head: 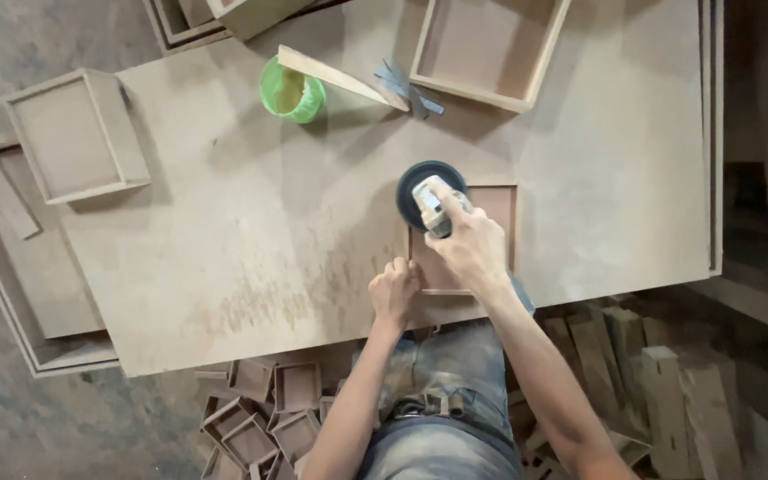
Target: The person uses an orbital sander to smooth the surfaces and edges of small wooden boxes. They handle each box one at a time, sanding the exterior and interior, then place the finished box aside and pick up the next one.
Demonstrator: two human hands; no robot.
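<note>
My right hand (471, 247) grips a small power sander (429, 196) with a round black pad, pressed on the top left corner of a shallow square wooden tray (501, 206) lying on the workbench (251, 222). My left hand (394, 292) holds the tray's near left corner, fingers curled against its edge. Much of the tray is hidden under my right hand.
A green plastic cup (292, 91) stands at the back, next to a wooden wedge (340, 78) and grey sandpaper strips (404, 84). Open wooden boxes sit at the back right (487, 49) and left (75, 135). Several small trays (264, 413) and wood offcuts (660, 382) lie on the floor.
</note>
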